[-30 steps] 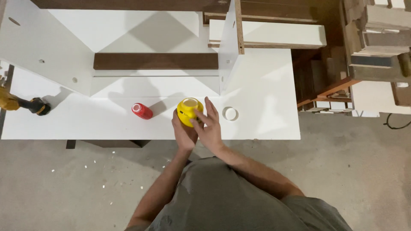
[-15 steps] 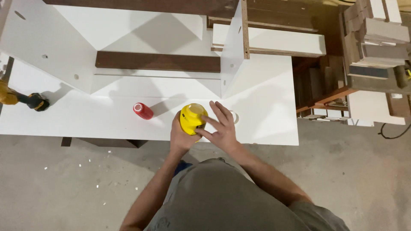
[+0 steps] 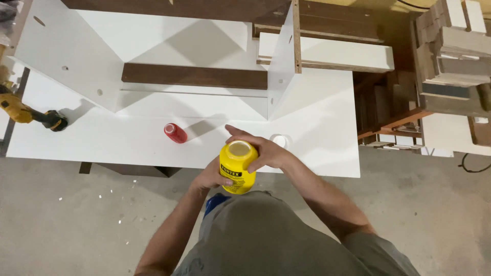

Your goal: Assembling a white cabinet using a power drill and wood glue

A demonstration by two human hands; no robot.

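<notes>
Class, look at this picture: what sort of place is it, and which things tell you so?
Probably a woodworking or furniture workshop: white boards laid out half-assembled, a yellow power drill resting on them, stacked timber offcuts, and a bare concrete floor.

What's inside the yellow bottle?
The yellow bottle, held by both hands, is uncapped. Its mouth shows a pale surface, maybe a seal or glue. Contents below are hidden by the opaque walls.

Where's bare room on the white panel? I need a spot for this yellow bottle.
Bare panel lies between the drill and the red cap, and right of the white lid toward the panel's end. It is crowded behind, around the dark rail and upright boards.
</notes>
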